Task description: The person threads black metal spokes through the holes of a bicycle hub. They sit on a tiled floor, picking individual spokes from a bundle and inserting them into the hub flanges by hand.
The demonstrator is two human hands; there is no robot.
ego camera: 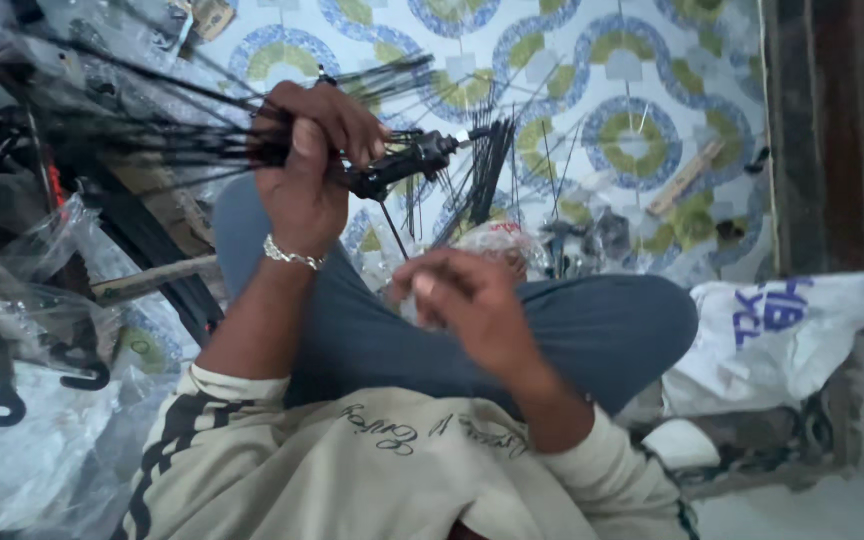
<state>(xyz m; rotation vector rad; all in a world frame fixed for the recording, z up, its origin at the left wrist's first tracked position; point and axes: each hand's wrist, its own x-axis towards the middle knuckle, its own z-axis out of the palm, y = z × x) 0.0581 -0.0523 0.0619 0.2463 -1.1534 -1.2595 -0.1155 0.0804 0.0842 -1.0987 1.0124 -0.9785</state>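
Left hand [312,165] clamps the black hub [407,160], right hand [467,295] pinches something small (unclear what); loose spokes [482,170] could tangle.

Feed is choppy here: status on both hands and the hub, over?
Left hand gripping black metal wheel hub, thin black spokes fanning out. Right hand lower, fingers pinched; contents unclear. Nothing blocking between them.

A floor [642,90] of pale tiles patterned with blue and green rings lies under even light, a dark wooden frame [837,130] rising on one side and clear plastic wrapping [12,440] crumpled opposite
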